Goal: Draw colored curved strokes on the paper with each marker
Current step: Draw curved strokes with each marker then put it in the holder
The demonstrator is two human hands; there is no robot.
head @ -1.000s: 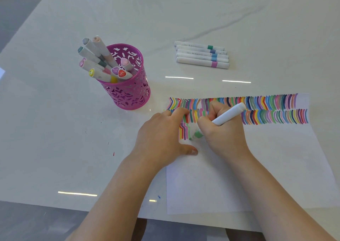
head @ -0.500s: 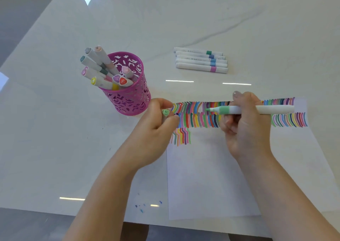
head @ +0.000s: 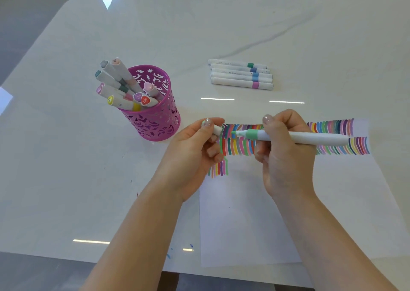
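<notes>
The right grip (head: 286, 155) is clenched round a white marker (head: 310, 137) with a mint-green collar and tip, held level above the paper (head: 244, 224). Its tip points at the left grip (head: 193, 155), which pinches the marker's cap (head: 217, 129) between thumb and fingers; tip and cap are close but apart. Under both grips, rows of coloured strokes (head: 359, 145) run along the paper's far edge, and a short third row starts below the left grip. Nearer than the grips the sheet is blank down to its near edge, which lies close to the near edge of the tabletop (head: 66, 179). Just left of the left grip stands a pink cut-out cup (head: 155, 122) of markers that lean leftward, with bare tabletop past it out to a rounded far corner. Beyond the right grip, well apart, five white markers (head: 241, 74) lie side by side, banded green, blue and purple. A red cap end (head: 145, 100) in the cup reads "199"; the print on the lying markers is too small to read
</notes>
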